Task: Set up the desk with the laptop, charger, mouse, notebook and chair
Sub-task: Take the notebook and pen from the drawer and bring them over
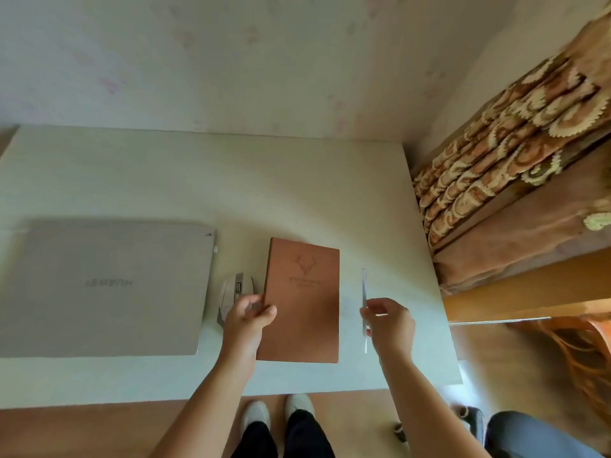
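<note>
Laptop (pixel 105 285), mouse (pixel 236 292) and notebook (pixel 302 300) lie on the surface (pixel 231 180); the left hand (pixel 246 322) pinches the notebook's edge, the right hand (pixel 390 320) pinches a pen (pixel 364 292); charger and chair unseen.

One head-worn wide-angle view looks steeply down, close over the desk (pixel 198 180), its edges seemingly blurred.

You have one closed laptop (pixel 102 287) at left of frame, one mouse (pixel 235 292) and one brown notebook (pixel 302 300) at center, one pen (pixel 364 309) right of them, on one desk (pixel 231 186).
</note>
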